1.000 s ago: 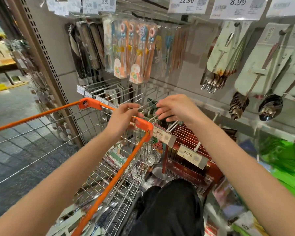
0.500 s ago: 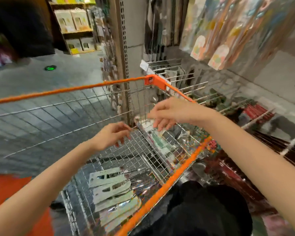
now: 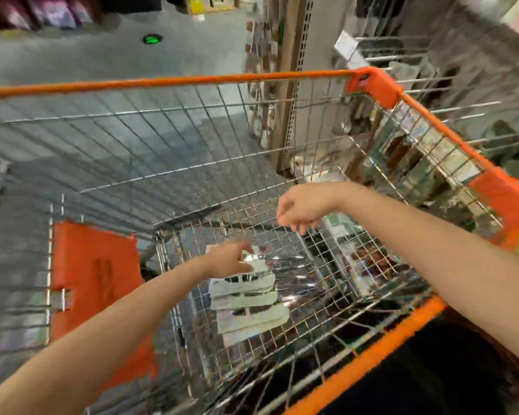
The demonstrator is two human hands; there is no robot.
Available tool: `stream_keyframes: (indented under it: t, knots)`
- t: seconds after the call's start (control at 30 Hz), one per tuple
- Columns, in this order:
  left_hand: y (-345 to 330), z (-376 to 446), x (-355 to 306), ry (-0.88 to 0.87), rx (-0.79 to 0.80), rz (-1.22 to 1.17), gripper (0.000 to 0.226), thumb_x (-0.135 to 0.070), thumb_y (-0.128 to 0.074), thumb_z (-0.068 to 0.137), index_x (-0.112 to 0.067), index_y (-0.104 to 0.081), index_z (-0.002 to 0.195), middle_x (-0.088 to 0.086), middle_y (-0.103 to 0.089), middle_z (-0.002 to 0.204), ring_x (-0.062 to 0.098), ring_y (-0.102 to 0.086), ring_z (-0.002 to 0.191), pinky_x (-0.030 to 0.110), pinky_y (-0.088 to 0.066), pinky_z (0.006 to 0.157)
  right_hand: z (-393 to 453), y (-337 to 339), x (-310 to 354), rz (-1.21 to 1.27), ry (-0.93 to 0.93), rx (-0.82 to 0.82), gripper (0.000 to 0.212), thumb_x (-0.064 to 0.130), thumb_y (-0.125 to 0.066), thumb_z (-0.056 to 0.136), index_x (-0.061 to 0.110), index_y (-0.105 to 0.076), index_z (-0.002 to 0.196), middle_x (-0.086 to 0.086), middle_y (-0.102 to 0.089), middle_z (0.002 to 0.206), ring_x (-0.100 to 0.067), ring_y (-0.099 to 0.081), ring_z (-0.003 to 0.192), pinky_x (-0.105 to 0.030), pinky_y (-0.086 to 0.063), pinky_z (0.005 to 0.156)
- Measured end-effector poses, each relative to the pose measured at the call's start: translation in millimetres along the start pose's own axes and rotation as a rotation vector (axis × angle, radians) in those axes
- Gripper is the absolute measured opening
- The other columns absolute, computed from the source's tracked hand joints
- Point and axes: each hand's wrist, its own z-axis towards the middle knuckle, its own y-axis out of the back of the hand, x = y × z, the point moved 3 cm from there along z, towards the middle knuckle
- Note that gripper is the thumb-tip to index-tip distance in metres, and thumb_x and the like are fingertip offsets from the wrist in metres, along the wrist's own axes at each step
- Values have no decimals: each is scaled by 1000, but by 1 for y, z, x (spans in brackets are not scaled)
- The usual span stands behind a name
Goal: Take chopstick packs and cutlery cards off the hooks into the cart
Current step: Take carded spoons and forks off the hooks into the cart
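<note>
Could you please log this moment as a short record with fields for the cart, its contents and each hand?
cart: wire cart with orange rim, beside the hook display
contents: pale cutlery cards stacked on the cart floor; more packs against the right wall
left hand: low inside the cart, at the top of the card stack; grip too blurred to tell
right hand: above the cart floor, fingers hanging loose, holding nothing
image: motion-blurred

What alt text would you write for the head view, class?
Both bare hands reach down into an orange-rimmed wire cart: the left hand over pale cutlery cards stacked on its floor, the right hand higher, fingers hanging loose.
</note>
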Motion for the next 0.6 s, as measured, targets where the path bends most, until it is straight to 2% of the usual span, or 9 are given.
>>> stream_keyframes:
  t: [0.1, 0.2, 0.27, 0.37, 0.47, 0.6]
  knots:
    - [-22, 18, -8, -54, -2, 84, 61, -33, -67, 88, -14, -43, 140, 9, -41, 143, 26, -40, 130, 37, -33, 110, 9, -16, -23, -130, -113, 51, 31, 21, -49, 99, 1, -55, 122, -9, -62, 87, -15, -60, 65, -23, -49, 56]
    - [-37, 33, -15, -95, -17, 199, 83, -33, -74, 81, -17, -29, 149, 7, -27, 155, 26, -24, 142, 43, -21, 119, 10, -18, -41, -170, -193, 65, 35, 25, -47, 100, 1, -53, 125, -12, -66, 97, -18, -65, 73, -25, -51, 59]
    - [-46, 40, -15, -110, -3, 275, 90, -31, -75, 78, -16, -24, 150, 5, -22, 156, 24, -20, 142, 41, -20, 120, 10, -14, -46, -148, -208, 38, 36, 25, -48, 99, 3, -51, 127, -13, -66, 103, -21, -68, 80, -28, -53, 66]
    - [-57, 50, -16, -112, -72, 276, 80, -47, -70, 79, -18, -34, 144, 3, -33, 147, 21, -28, 134, 41, -27, 116, 13, -9, -48, -150, -191, -8, 38, 24, -46, 100, 2, -49, 131, -14, -65, 106, -22, -71, 85, -29, -53, 67]
    - [-63, 59, -23, -91, -175, 180, 68, -62, -66, 76, -23, -47, 129, -1, -43, 130, 18, -35, 122, 40, -34, 109, 16, -7, -47, -145, -184, 6, 38, 26, -45, 101, 4, -48, 132, -12, -67, 105, -21, -71, 84, -37, -57, 80]
    - [-71, 65, -30, -101, -218, 229, 61, -55, -72, 73, -22, -47, 117, -1, -44, 121, 17, -38, 116, 38, -31, 109, 17, -8, -46, -119, -174, 31, 38, 29, -44, 101, 7, -48, 132, -9, -68, 100, -20, -71, 83, -35, -56, 76]
